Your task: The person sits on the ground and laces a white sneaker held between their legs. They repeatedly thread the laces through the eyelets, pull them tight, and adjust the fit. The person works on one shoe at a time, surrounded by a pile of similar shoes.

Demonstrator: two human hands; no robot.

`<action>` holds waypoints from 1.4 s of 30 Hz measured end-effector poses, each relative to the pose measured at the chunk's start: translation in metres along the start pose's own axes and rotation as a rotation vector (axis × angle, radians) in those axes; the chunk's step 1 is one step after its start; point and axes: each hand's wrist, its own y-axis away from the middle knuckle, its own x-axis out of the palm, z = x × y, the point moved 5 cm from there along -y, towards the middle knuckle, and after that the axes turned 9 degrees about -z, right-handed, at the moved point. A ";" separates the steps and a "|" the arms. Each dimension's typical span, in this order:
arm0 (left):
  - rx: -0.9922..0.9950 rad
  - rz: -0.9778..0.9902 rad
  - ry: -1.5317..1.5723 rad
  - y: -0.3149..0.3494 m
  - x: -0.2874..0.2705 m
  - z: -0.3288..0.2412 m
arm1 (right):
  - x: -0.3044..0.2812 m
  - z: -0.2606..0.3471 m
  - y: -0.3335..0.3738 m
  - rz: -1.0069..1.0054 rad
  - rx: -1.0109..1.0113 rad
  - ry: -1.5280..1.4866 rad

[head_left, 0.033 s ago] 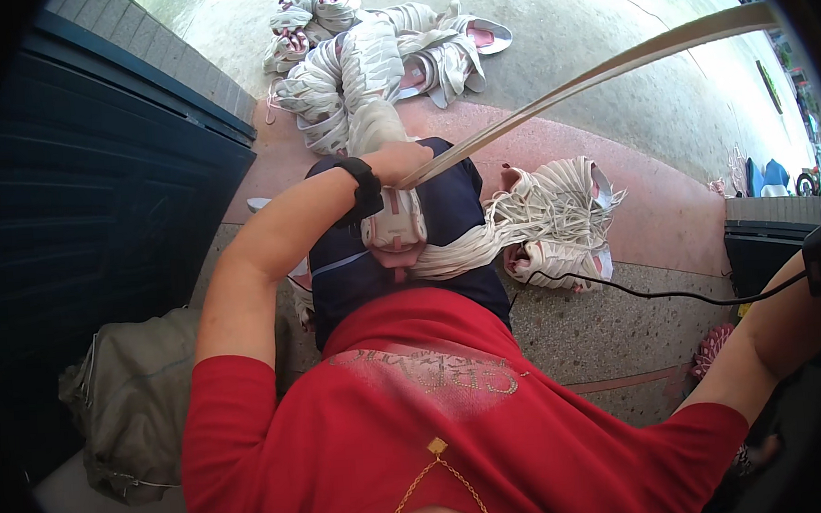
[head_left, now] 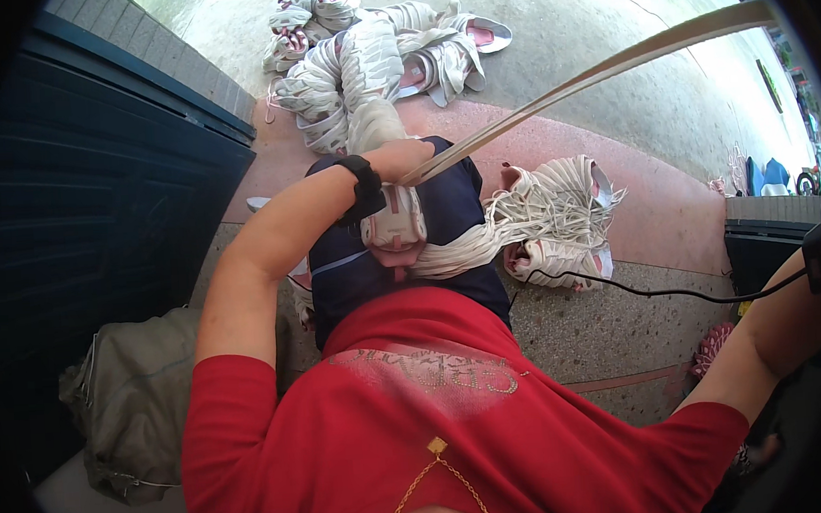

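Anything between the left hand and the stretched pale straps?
Nothing visible does: the pale straps meet the left hand directly, beyond the white shoe on the lap. The right hand is out of view.

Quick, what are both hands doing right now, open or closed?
Left hand: curled over a white-and-pink shoe, beside long flat cream laces; grip hidden, so can't be told.
Right hand: out of view, can't be told.
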 end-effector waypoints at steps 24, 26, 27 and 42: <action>-0.053 -0.199 0.238 0.021 -0.023 0.026 | -0.029 -0.027 -0.009 -0.042 0.010 0.078; -0.084 -0.190 0.269 0.027 -0.020 0.029 | -0.024 -0.026 -0.014 -0.040 -0.011 0.071; -0.062 -0.192 0.271 0.032 -0.015 0.032 | -0.020 -0.026 -0.015 -0.034 -0.016 0.064; -0.533 -1.527 1.236 0.376 -0.293 0.161 | -0.131 -0.111 -0.080 -0.225 -0.103 0.119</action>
